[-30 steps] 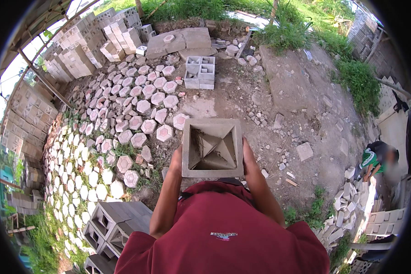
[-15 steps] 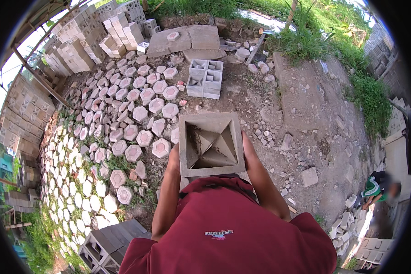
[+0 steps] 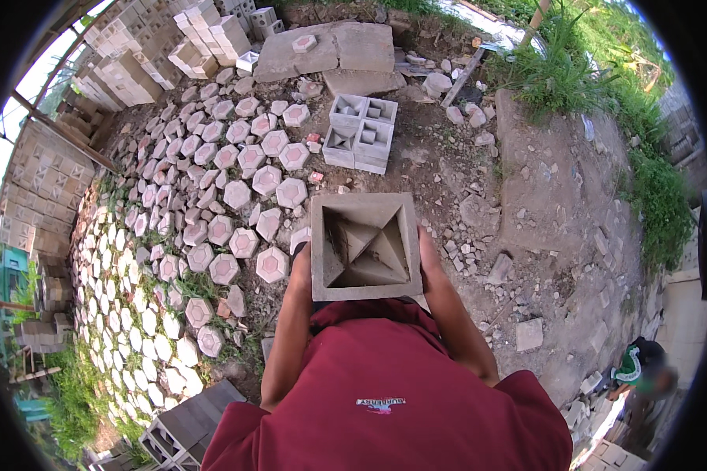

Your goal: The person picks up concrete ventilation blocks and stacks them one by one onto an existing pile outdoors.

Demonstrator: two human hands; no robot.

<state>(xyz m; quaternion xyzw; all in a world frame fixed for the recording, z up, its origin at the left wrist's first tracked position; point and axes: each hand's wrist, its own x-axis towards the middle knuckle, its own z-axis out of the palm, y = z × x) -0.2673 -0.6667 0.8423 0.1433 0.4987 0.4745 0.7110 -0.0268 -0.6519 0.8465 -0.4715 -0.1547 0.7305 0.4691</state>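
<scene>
A square grey concrete vent block [image 3: 320, 259] with slanted inner faces is held up in front of my chest. My left hand [image 3: 301, 271] grips its left side, and my right hand [image 3: 427, 259] presses on its right side. Most of the fingers are hidden behind the block. Beyond it on the ground stands a small cluster of similar concrete blocks [image 3: 371, 159], set close together with their patterned openings facing up.
Many hexagonal paving stones [image 3: 272, 264] cover the ground on the left. Tall stacks of blocks [image 3: 126, 78] line the far left, with more blocks [image 3: 188, 424] at lower left. Rubble [image 3: 499, 268] lies on the right. Another person [image 3: 644, 369] bends down at lower right.
The block stays between both hands at my chest. The view has shifted and turned slightly, so the block cluster appears a little lower left of the far grass and nearer the held block.
</scene>
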